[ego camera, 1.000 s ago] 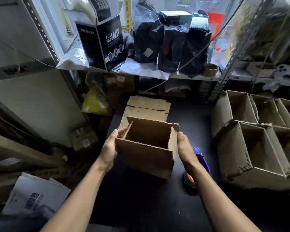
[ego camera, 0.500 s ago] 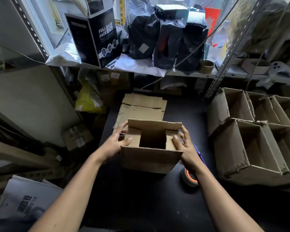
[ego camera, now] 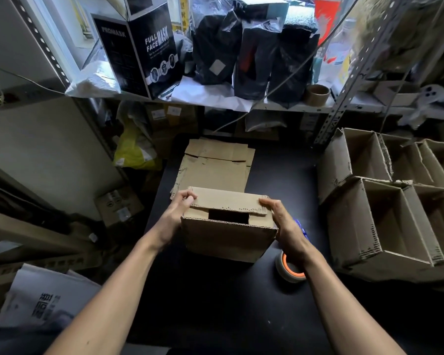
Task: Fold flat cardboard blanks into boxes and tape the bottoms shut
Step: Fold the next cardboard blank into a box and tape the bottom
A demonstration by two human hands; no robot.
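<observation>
My two forearms reach forward over the black table (ego camera: pixel 215 303), with a roll of tape (ego camera: pixel 289 271) lying on it just beside my right wrist, its orange core showing. Between my hands stands the box (ego camera: pixel 228 237), its near wall upright toward me and a dark gap open on top where the flaps do not yet meet. My left hand (ego camera: pixel 176 213) holds the box's left side, fingers curled over the left end of the far flap (ego camera: pixel 228 201) and pinching it. My right hand (ego camera: pixel 282 221) lies along the box's right side, fingers together and bent onto the right end of the same flap, which slopes down over the opening. Just behind the box a stack of flat blanks (ego camera: pixel 215 165) lies on the table. To the right, well apart from my hands, finished boxes (ego camera: pixel 385 213) sit side by side with their openings toward me. Farthest away, a shelf (ego camera: pixel 280 105) carries a black mask carton (ego camera: pixel 139 52) and black bags (ego camera: pixel 254 47).
</observation>
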